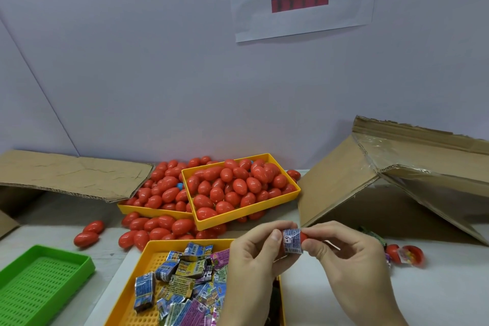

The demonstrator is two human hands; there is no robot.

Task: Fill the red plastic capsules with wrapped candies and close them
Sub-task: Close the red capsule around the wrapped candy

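capsule (304,236): your right hand (341,254) and the wrapped candy (291,241) hide most of it.
candy tray (156,249): cut off by the bottom edge.

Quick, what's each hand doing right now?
Left hand: pinches the wrapped candy.
Right hand: holds the red capsule half, mostly hidden behind its fingers.

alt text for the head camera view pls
Two hands, left hand and right hand, press a blue wrapped candy into a red capsule half above a yellow tray of candies; heaped red capsules sit behind.
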